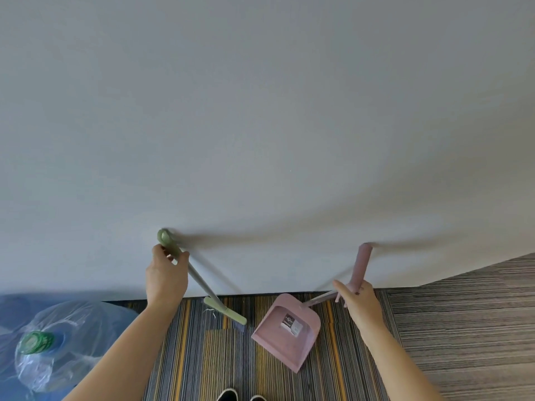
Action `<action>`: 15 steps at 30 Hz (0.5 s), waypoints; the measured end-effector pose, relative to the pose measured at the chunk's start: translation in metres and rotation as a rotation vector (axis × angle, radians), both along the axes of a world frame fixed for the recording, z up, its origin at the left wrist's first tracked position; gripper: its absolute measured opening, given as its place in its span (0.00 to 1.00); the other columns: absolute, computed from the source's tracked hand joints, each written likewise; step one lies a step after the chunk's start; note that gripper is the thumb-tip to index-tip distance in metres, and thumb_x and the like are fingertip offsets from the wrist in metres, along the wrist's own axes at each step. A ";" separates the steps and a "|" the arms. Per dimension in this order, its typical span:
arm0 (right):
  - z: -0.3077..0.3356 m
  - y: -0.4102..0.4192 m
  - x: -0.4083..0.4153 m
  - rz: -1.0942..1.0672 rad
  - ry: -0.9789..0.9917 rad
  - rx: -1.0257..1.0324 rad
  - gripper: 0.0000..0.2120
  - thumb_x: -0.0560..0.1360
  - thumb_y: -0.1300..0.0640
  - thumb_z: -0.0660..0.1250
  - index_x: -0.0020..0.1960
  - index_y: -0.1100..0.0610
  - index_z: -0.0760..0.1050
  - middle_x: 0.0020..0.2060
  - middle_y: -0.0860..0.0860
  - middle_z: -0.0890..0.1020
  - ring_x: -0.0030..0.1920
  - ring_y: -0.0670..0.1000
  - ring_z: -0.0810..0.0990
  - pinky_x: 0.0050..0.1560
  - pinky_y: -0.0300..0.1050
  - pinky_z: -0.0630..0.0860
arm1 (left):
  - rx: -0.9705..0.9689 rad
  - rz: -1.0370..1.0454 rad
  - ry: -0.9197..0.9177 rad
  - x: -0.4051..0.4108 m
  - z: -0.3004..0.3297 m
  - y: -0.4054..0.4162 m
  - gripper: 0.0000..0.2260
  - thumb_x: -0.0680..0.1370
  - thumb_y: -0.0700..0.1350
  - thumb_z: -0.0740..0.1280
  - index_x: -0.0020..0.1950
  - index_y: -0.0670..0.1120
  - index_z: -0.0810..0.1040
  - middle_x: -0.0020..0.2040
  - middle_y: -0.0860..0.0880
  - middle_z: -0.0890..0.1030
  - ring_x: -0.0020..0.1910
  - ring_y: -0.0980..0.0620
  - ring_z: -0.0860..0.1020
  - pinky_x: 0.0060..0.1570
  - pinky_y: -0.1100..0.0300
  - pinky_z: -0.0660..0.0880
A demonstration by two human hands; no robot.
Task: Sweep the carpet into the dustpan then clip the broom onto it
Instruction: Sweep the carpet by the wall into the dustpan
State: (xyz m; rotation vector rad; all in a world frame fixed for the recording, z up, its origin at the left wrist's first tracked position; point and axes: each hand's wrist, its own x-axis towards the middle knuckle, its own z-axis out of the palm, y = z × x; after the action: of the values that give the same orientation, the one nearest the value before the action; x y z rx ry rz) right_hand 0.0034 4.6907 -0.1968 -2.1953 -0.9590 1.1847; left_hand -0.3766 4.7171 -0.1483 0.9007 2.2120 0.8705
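Observation:
My left hand (pixel 166 277) is closed around the green grip of a broom (pixel 202 282). The broom's grey pole slants down to its green head (pixel 225 311), which rests on the striped carpet (pixel 202 357) near the wall. My right hand (pixel 357 298) grips the pink upright handle (pixel 360 266) of a pink dustpan (pixel 286 331). The pan sits on the carpet to the right of the broom head, with its mouth turned toward me. A small white scrap (pixel 212 313) lies beside the broom head.
A plain grey wall (pixel 260 125) fills most of the view. At the lower left lie large water bottles in clear plastic, one with a green cap (pixel 37 341). Grey striped carpet (pixel 463 328) spreads to the right. My shoe tips (pixel 240 396) show at the bottom edge.

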 end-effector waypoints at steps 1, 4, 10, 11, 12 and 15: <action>-0.002 -0.004 0.001 -0.012 0.009 0.005 0.30 0.71 0.42 0.72 0.62 0.64 0.72 0.44 0.54 0.82 0.41 0.50 0.80 0.36 0.44 0.70 | -0.002 0.000 0.005 0.000 0.000 0.000 0.07 0.78 0.48 0.65 0.53 0.48 0.70 0.56 0.45 0.81 0.56 0.44 0.78 0.48 0.50 0.74; -0.005 -0.015 0.001 -0.071 0.046 -0.011 0.39 0.71 0.43 0.73 0.74 0.60 0.62 0.64 0.53 0.78 0.52 0.49 0.80 0.43 0.44 0.72 | -0.008 0.014 0.003 -0.002 0.001 0.000 0.07 0.78 0.48 0.65 0.54 0.48 0.71 0.57 0.45 0.80 0.52 0.46 0.77 0.47 0.51 0.72; -0.004 -0.017 0.002 -0.119 0.074 -0.013 0.45 0.71 0.44 0.73 0.78 0.58 0.54 0.73 0.56 0.70 0.69 0.58 0.72 0.51 0.49 0.70 | -0.041 0.033 0.008 -0.003 -0.003 0.000 0.13 0.78 0.48 0.65 0.60 0.44 0.72 0.60 0.43 0.79 0.58 0.42 0.77 0.49 0.50 0.73; -0.003 -0.016 0.003 -0.124 0.069 -0.007 0.46 0.72 0.45 0.73 0.79 0.57 0.52 0.74 0.57 0.69 0.70 0.59 0.71 0.52 0.49 0.70 | -0.049 0.039 0.012 -0.005 -0.004 0.000 0.14 0.78 0.48 0.65 0.61 0.44 0.72 0.60 0.43 0.79 0.59 0.41 0.77 0.48 0.50 0.73; -0.002 -0.014 0.003 -0.123 0.067 -0.003 0.46 0.72 0.45 0.73 0.79 0.57 0.51 0.74 0.57 0.68 0.70 0.59 0.71 0.54 0.50 0.69 | -0.056 0.048 0.015 -0.006 -0.005 0.001 0.15 0.78 0.48 0.66 0.61 0.43 0.72 0.60 0.42 0.79 0.59 0.41 0.77 0.48 0.50 0.72; -0.003 -0.012 0.006 -0.132 0.075 -0.001 0.46 0.72 0.45 0.74 0.79 0.56 0.51 0.74 0.58 0.68 0.70 0.59 0.70 0.53 0.50 0.68 | -0.071 0.065 0.020 -0.010 -0.007 0.002 0.14 0.78 0.48 0.66 0.61 0.43 0.72 0.58 0.42 0.79 0.57 0.41 0.77 0.46 0.50 0.71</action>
State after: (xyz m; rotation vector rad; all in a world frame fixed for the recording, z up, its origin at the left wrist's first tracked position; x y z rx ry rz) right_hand 0.0093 4.6788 -0.2002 -2.1622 -0.7703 1.1967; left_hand -0.3868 4.7191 -0.1557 0.8121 2.2856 0.8106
